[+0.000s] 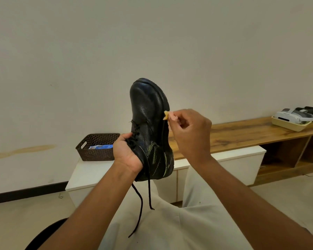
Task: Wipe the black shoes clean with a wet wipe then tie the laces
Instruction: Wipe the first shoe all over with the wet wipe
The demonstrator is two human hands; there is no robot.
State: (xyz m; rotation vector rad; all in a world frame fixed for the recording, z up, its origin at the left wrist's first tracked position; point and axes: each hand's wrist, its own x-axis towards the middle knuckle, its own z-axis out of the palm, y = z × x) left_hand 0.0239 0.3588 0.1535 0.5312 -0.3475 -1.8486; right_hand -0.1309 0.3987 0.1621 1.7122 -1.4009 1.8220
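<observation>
A black leather shoe (pixel 148 123) is held up in front of me, toe pointing upward, its sole facing right. My left hand (pixel 126 150) grips it around the laced opening near the ankle. Two untied black laces (pixel 140 204) hang down below the heel. My right hand (pixel 190 130) pinches a small crumpled, soiled wipe (pixel 168 116) and presses it against the sole edge at the shoe's right side. Yellow-green marks show on the shoe's side near the heel.
A dark perforated basket (pixel 98 147) holding a blue packet (pixel 101 147) stands on a white cabinet (pixel 83 175) behind the shoe. A wooden bench (pixel 242 134) runs right, bearing a cream tray (pixel 289 125) with a white headset. My lap in light trousers lies below.
</observation>
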